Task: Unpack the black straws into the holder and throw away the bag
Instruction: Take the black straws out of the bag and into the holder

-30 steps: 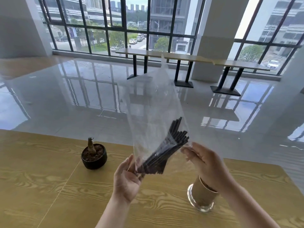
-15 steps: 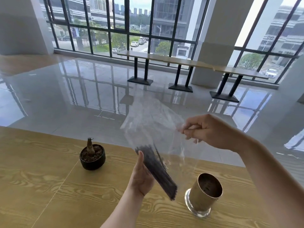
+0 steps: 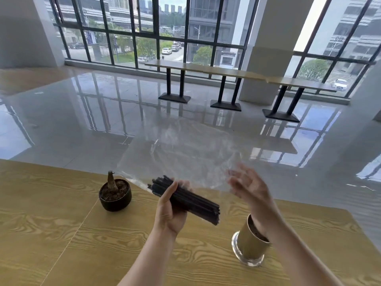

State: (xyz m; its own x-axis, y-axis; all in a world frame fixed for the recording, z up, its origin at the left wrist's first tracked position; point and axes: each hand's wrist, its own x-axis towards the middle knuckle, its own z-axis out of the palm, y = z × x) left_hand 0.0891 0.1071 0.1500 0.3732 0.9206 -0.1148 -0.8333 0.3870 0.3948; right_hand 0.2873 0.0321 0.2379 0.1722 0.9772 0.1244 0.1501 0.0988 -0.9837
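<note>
On the tabletop (image 3: 61, 234), at the left, stands one small pot (image 3: 115, 195) with a plant stub. It is not part of the task.

The left hand (image 3: 171, 211) is closed around one bundle of straws (image 3: 185, 198). The bundle lies tilted, upper end to the left and lower end down to the right. The individual straws are too tightly packed to count. One clear bag (image 3: 185, 157) spreads above and behind the bundle. Whether the upper straw ends are inside it cannot be told.

The right hand (image 3: 250, 187) is blurred, fingers spread, holding nothing visible; contact with the bag edge cannot be told.

One holder (image 3: 250, 247) stands on the tabletop at the right, below the right forearm, well apart from the straws. It appears empty.

Risks:
- The bag is apparently unsupported and may drift to the floor.
- A loose grip lets straws slide out of the lower end and scatter.
- The right forearm passes just above the holder and may tip it.
</note>
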